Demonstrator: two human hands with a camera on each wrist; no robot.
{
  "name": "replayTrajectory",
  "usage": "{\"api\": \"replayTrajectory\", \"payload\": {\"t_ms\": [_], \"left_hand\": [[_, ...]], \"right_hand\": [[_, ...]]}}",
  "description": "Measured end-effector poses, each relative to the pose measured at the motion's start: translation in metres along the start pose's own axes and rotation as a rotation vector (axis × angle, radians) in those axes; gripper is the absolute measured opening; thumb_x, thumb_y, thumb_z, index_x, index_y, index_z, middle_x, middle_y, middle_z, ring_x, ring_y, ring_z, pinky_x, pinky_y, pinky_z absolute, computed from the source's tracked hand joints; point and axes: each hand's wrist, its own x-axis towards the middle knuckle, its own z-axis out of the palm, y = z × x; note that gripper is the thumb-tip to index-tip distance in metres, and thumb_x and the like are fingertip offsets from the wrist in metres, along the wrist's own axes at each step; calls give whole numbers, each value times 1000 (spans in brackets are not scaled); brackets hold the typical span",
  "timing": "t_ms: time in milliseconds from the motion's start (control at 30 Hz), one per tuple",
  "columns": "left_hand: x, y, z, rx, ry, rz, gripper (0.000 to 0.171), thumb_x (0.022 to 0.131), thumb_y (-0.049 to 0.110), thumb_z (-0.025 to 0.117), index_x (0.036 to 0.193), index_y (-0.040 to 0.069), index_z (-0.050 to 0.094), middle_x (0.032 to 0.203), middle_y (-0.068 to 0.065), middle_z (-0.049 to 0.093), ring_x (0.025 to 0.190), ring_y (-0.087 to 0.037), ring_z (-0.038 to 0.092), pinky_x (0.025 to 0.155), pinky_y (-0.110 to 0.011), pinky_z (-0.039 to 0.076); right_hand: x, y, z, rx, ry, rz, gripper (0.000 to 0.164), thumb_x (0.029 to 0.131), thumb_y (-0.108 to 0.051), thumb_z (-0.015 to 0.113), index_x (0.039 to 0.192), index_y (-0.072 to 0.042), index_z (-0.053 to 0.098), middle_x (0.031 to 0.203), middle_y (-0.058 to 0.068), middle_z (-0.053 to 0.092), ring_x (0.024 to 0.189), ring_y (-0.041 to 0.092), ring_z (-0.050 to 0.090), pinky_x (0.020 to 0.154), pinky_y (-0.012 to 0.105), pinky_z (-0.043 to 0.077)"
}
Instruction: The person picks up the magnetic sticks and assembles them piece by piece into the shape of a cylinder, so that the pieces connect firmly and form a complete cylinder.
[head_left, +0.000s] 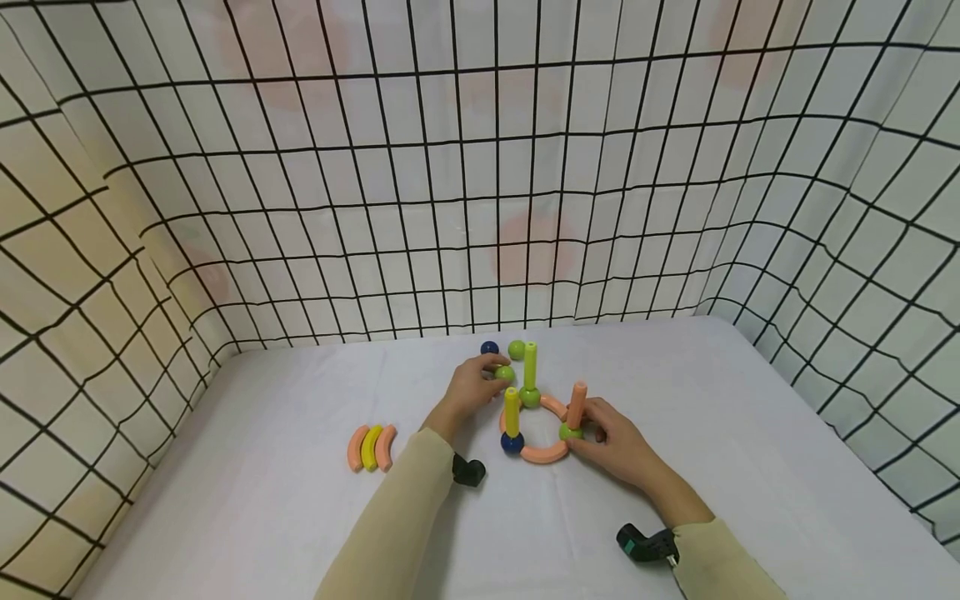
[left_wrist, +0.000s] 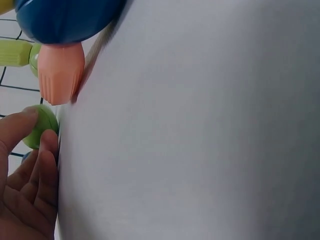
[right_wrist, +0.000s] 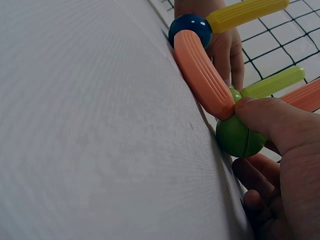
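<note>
Beside the orange ring (head_left: 543, 455), at its far-left side, the left hand (head_left: 471, 385) pinches a loose green ball (head_left: 505, 374); at the ring's right, the right hand (head_left: 618, 443) grips the corner ball (head_left: 567, 432) beneath an orange stick (head_left: 577, 402).

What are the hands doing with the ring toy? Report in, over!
Left hand: pinching a green ball. Right hand: gripping another green ball, under the orange stick. Ring: three sticks standing. Possible snag: yellow stick near left hand.

Your left hand (left_wrist: 27, 200) is cropped in its wrist view, as is the glossy blue plastic ball (left_wrist: 70, 20) above it.
</note>
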Motion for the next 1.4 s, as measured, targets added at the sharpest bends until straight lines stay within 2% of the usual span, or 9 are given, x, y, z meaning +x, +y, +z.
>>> {"api": "replayTrajectory", "payload": {"t_ms": [267,500,667,800,1067,1233,1400], "left_hand": [[0,0,0,-123,42,-26,37,94,21,69,131,17,63,131,-14,61,74,-14,65,61,-24,52],[-3,7,0,-215,55,-58,38,95,24,69,132,18,62,128,-10,62,78,-16,67,61,-24,54],[-4,15,-3,-281,70,-4,37,95,25,69,131,18,62,121,-10,64,82,-18,68,62,-25,56],[-5,25,-8,-321,92,38,36,96,26,68,131,20,62,118,-9,65,85,-17,67,65,-25,57],[-7,45,-21,-370,106,102,38,96,27,68,133,20,61,125,-8,67,97,-20,67,70,-25,57],[-8,53,-29,-379,132,116,36,95,29,69,130,23,63,125,-5,67,100,-21,68,72,-24,56],[-10,60,-32,-365,125,117,37,94,31,70,130,24,63,125,-1,67,105,-18,64,83,-33,58]], "right_hand": [[0,-1,0,1,-1,-1,32,86,-23,79,114,-20,64,116,0,62,85,11,50,68,21,42],[-1,0,0,-7,1,3,32,86,-23,79,114,-19,64,115,-1,61,82,11,49,67,22,41],[-1,0,0,-5,-1,4,30,86,-23,79,112,-21,64,115,-1,61,84,11,49,68,21,42],[-2,-1,-1,-1,-2,14,34,86,-24,78,117,-18,64,118,1,62,84,11,50,69,21,42],[-2,-3,-1,-2,0,25,34,88,-24,78,118,-18,64,119,2,62,86,12,50,69,22,42],[-3,-3,0,13,1,22,32,88,-24,77,116,-17,64,122,4,62,86,12,50,70,22,42],[-2,-3,0,-3,3,12,32,87,-23,78,115,-19,64,117,0,62,86,11,50,69,22,42]]}}
